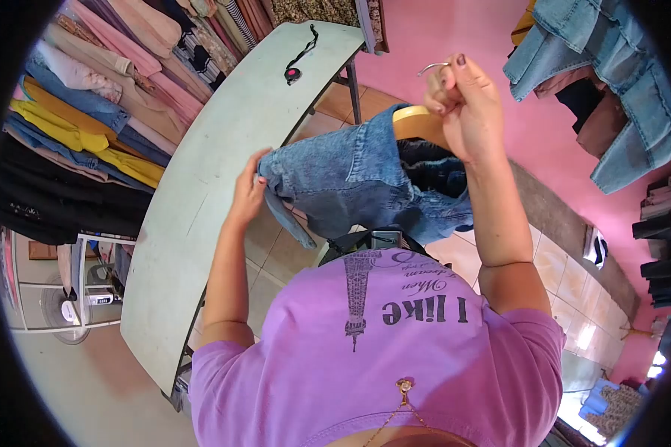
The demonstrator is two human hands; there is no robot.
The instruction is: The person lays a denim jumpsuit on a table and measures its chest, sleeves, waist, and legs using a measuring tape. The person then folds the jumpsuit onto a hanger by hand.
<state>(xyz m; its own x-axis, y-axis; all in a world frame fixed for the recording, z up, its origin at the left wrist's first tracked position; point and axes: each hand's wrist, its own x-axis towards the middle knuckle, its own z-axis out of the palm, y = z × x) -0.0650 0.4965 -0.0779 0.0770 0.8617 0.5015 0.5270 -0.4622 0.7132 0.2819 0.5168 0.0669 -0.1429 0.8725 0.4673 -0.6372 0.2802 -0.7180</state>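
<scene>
A blue denim jacket (335, 167) hangs in front of my chest on a pale yellow hanger (411, 123). My right hand (466, 104) is raised and closed around the top of the hanger, with the metal hook (431, 68) sticking out past the fingers. My left hand (250, 186) grips the jacket at its left end, fingers curled over the cloth near the shoulder. The jacket's dark inside shows at the open neck. Part of the hanger is hidden inside the garment.
A long pale table (194, 171) stands on my left, bearing a black cord with a round tag (292, 74). Folded and hanging clothes (89, 127) fill the left side. Denim garments (611, 82) hang on the pink wall (440, 37) at right. A white-framed shelf (74, 328) is at lower left.
</scene>
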